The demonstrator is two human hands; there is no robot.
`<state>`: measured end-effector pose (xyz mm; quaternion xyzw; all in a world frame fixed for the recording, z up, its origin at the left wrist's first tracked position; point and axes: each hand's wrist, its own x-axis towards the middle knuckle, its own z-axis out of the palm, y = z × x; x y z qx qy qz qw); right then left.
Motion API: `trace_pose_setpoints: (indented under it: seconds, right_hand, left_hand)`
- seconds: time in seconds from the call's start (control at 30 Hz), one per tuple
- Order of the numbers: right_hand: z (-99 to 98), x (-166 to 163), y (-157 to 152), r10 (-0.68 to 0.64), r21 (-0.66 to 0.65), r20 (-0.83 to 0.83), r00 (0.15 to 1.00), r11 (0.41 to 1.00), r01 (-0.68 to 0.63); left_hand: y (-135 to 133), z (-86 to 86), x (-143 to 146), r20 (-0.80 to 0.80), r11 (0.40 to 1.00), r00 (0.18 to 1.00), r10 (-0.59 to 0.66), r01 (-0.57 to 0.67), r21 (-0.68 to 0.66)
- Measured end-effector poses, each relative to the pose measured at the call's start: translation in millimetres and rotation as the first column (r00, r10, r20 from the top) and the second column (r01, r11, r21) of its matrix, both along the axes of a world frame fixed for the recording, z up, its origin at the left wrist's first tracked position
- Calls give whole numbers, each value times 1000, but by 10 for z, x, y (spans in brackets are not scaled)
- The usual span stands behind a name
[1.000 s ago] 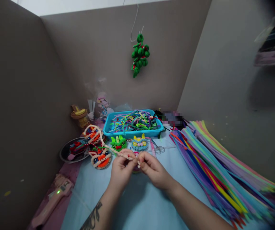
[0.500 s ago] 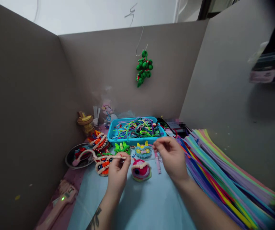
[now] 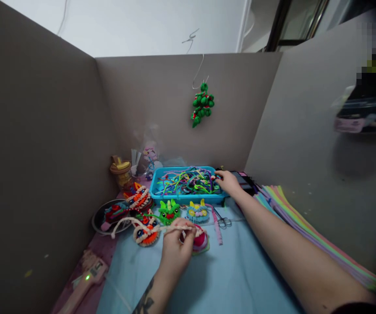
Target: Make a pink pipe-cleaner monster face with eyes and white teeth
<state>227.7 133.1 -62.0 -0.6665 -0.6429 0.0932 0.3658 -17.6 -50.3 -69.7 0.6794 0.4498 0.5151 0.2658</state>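
Observation:
My left hand (image 3: 177,244) is closed in a pinch on a cream pipe cleaner (image 3: 127,221), whose loose end curves off to the left. Below that hand lies a round pink plush-like piece (image 3: 201,240), partly covered by my fingers. At the right end of a blue tray (image 3: 188,199), my right hand (image 3: 227,182) has its fingers curled down at the tangled pipe cleaner pieces (image 3: 191,181); whatever is between the fingertips is too small to make out. Close by sit a green horned head (image 3: 169,213), a light-blue one (image 3: 197,213) and an orange one (image 3: 147,234), all of pipe cleaner.
Scissors (image 3: 223,221) and a pink strip (image 3: 218,229) lie right of the heads. Long pipe cleaners (image 3: 305,235) spread along the right wall. At left are a metal bowl (image 3: 96,224), a brown cup (image 3: 121,174) and a pink glue gun (image 3: 88,279). A green ornament (image 3: 203,107) hangs behind.
My right hand has moved away from the front of the tray to its right end. My left hand, still pinching the cream pipe cleaner, has shifted right over the pink piece.

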Motion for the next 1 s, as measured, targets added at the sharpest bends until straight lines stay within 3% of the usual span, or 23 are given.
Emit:
trace_pose_setpoints:
  seconds: [0.13,0.27,0.47,0.6,0.7,0.83,1.0]
  right_hand:
    - [-88,-103,204,111,-25,-68,991,993,-113]
    - [-13,-119,361,121,50,-225,967,992,-112]
    - [424,-60,591,122,245,-496,859,969,4]
    - [701,-58,650,143,311,-566,812,949,50]
    - [699,-110,567,151,283,-518,842,959,2]
    - [458,-198,294,135,116,-323,937,988,-102]
    - [252,-203,-195,97,64,-58,994,994,-94]
  left_hand:
    - [5,-21,-17,-54,999,998,-23,25,29]
    - [12,-24,-39,-54,999,999,-3,6,50]
    - [-3,-1,-41,-43,998,998,-42,45,49]
    - [-12,4,-39,-33,997,999,-33,35,65]
    - [-1,2,-41,-38,998,999,-20,22,54]
    - [25,-14,-49,-32,1000,999,3,-2,28]
    - [31,-13,-47,134,996,989,69,-60,-70]
